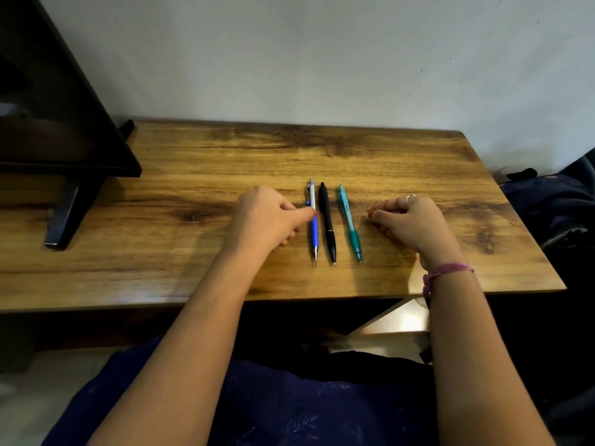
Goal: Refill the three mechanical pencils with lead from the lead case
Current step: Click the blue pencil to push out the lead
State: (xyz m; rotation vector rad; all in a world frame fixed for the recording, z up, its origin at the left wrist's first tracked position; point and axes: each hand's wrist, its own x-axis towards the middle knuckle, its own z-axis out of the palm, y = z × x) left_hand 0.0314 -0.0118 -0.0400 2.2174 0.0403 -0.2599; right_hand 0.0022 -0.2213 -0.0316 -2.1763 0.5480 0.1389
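Three pencils side by side mid-table, tips toward me: blue pencil left, black pencil middle, teal pencil right. My left hand pinches the blue one's barrel, thumb on it. My right hand rests curled just right of the teal; can't tell whether it holds anything. Lead case not seen.

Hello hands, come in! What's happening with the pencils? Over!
Left hand touching blue pencil. Right hand curled, resting on table. Three pencils lying flat. Lead case not visible.
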